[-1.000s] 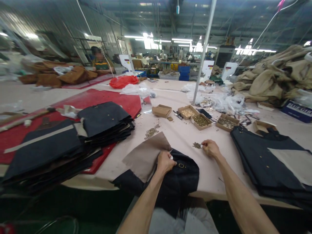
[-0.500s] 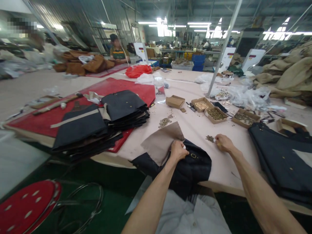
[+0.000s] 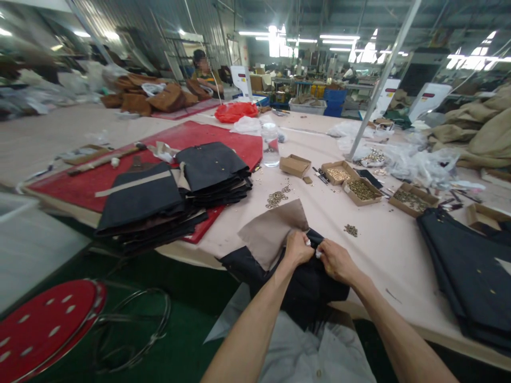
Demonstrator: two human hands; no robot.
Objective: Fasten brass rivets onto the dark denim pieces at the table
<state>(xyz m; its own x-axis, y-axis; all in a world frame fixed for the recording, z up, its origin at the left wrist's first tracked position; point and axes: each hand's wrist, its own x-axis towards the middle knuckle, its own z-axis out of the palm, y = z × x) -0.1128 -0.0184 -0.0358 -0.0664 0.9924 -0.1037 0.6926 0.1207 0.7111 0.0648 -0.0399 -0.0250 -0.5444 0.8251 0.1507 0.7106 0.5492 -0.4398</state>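
Note:
At the table's front edge lies a dark fabric piece (image 3: 303,292) with a tan lining flap (image 3: 265,234) folded upward. My left hand (image 3: 297,249) is closed on its upper edge, with white wrapping on a finger. Close to it on the right, my right hand (image 3: 335,259) is pinched against the same dark fabric; its fingertips also have white wrapping, and whatever they hold is hidden. A small heap of brass-coloured hardware bits (image 3: 351,230) lies beyond the right hand. Farther back are loose metal rings (image 3: 275,199).
Cardboard boxes of small metal parts (image 3: 362,191) stand behind the heap. Dark fabric stacks lie at left (image 3: 138,199) and right (image 3: 467,271). A clear jar (image 3: 270,151) and a metal pole (image 3: 373,98) rise from the table. A red stool (image 3: 48,330) stands lower left.
My right hand has moved left from the heap of hardware bits to the dark fabric beside my left hand. The left hand keeps its grip. The view has shifted slightly.

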